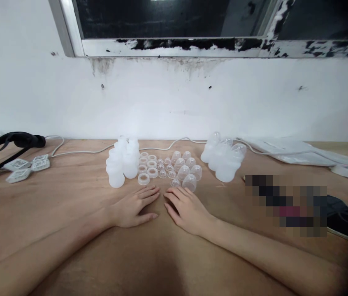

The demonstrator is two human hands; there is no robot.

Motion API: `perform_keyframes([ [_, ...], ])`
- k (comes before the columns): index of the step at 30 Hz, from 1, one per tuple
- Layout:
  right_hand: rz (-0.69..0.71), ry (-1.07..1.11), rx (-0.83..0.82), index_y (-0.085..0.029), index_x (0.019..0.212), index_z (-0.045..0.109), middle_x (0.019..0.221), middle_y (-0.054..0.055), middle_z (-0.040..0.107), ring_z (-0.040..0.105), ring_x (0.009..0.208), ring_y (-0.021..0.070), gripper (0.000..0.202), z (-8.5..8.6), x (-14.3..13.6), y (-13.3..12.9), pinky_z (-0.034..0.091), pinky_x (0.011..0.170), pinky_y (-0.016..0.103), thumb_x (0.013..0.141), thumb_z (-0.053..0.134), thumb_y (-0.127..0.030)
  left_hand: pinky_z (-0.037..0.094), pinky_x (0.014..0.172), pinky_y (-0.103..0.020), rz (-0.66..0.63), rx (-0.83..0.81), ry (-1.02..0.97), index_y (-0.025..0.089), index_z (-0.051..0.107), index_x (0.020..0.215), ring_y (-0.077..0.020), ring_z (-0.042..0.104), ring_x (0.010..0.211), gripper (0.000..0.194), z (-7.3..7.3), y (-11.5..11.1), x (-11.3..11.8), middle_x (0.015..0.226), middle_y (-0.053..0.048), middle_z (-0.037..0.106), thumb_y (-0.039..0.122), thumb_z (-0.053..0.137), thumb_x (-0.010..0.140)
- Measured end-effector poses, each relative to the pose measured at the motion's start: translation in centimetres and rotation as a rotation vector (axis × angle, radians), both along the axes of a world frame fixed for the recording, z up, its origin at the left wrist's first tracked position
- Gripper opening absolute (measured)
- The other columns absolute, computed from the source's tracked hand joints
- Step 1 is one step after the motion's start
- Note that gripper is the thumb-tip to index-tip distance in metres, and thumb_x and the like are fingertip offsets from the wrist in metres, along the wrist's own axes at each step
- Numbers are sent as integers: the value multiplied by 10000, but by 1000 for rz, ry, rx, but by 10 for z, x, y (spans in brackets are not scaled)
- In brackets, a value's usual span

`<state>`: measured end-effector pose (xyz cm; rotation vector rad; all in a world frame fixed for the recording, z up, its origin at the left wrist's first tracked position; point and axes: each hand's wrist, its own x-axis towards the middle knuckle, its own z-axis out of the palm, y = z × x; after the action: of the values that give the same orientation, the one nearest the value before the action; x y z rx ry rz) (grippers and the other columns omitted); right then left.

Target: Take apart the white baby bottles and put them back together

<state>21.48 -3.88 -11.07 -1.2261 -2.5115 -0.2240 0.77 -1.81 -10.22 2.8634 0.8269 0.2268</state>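
My left hand (133, 207) lies flat on the wooden table, fingers stretched out, holding nothing. Opposite it, my right hand (189, 211) rests palm down with its fingers slightly bent and apart, also holding nothing. Just beyond my left hand stand several translucent white bottle bodies (117, 170) in rows. Beside them lie several clear screw rings (143, 179) and several small clear nipples (162, 173). Clear domed caps (189, 181) stand in rows just past my right hand's fingertips. Farther right is a group of assembled white bottles (225, 166) with clear domed caps on top.
A white cable (174, 144) runs along the back near the wall. To the left are a black strap-like device (19, 139) and several white labelled packets (19, 174). A plastic bag (285, 152) lies back right; a dark phone-like object (343, 218), partly blurred out, is nearer.
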Motion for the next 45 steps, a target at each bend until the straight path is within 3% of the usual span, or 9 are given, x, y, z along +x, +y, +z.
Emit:
perform_keyframes([
  [2, -68, -36, 28, -127, 886, 568, 897, 97, 560, 519, 853, 205, 267, 2, 0, -1, 426, 694, 345, 820, 336, -244, 255, 1010, -293, 64, 52, -38, 137, 307, 1279, -155, 268, 1213, 515, -4, 1, 1, 1327, -62, 280, 403, 333, 839],
  [8, -330, -11, -57, -35, 1296, 182, 815, 115, 601, 581, 644, 218, 543, -2, 2, 17, 425, 546, 318, 827, 316, -274, 289, 975, -365, 328, 397, -155, 70, 435, 1165, -229, 309, 1171, 417, -15, 8, 5, 1265, -123, 358, 244, 403, 788],
  [12, -404, 18, -137, -12, 1246, 253, 685, 109, 602, 587, 619, 224, 475, -2, 2, 31, 410, 537, 300, 839, 297, -253, 339, 918, -363, 284, 386, -151, 98, 453, 1128, -210, 410, 1070, 373, -14, 10, 5, 1172, -93, 463, 243, 412, 787],
  [16, -375, 87, -182, -56, 1065, 398, 691, 117, 601, 593, 629, 204, 290, -2, 5, 36, 397, 533, 267, 849, 272, -202, 326, 917, -328, 179, 365, -202, 150, 439, 1119, -175, 393, 1074, 335, -10, 6, 5, 1198, -51, 439, 228, 410, 794],
  [20, -286, 167, -146, -101, 949, 439, 748, 100, 611, 595, 638, 184, 229, -3, 4, 34, 380, 530, 250, 863, 258, -213, 298, 937, -363, 245, 335, -190, 132, 369, 1192, -224, 330, 1129, 450, -7, 8, 11, 1249, -93, 373, 344, 419, 799],
  [28, -230, 156, -122, -177, 907, 501, 689, 18, 614, 579, 610, 159, 223, -2, -11, 29, 324, 513, 243, 839, 335, -310, 446, 566, -320, 436, 184, -149, 157, 428, 1076, -221, 537, 797, 365, -7, 17, 31, 1040, -91, 477, 395, 338, 815],
  [32, -254, 136, -142, -190, 1040, 460, 721, 17, 608, 570, 633, 170, 292, -1, -9, 27, 322, 525, 248, 803, 386, -344, 459, 665, -330, 459, 107, -387, 179, 458, 1046, -188, 541, 799, 321, -9, 21, 25, 982, -60, 511, 384, 389, 808],
  [38, -185, 129, -107, -183, 1009, 477, 859, 52, 561, 541, 713, 155, 241, -2, -6, 22, 351, 575, 250, 816, 351, -256, 472, 772, -262, 386, -297, -922, 153, 377, 1082, -129, 564, 860, 444, -20, 36, 20, 1003, -59, 537, 287, 569, 705],
  [45, -125, 205, -54, -152, 968, 466, 1017, 114, 419, 476, 893, 195, 215, -4, -6, 22, 428, 635, 295, 815, 341, -237, 478, 699, -266, 431, -132, -719, 172, 528, 1031, -143, 562, 802, 385, -14, 35, 21, 919, -33, 578, 319, 587, 681],
])
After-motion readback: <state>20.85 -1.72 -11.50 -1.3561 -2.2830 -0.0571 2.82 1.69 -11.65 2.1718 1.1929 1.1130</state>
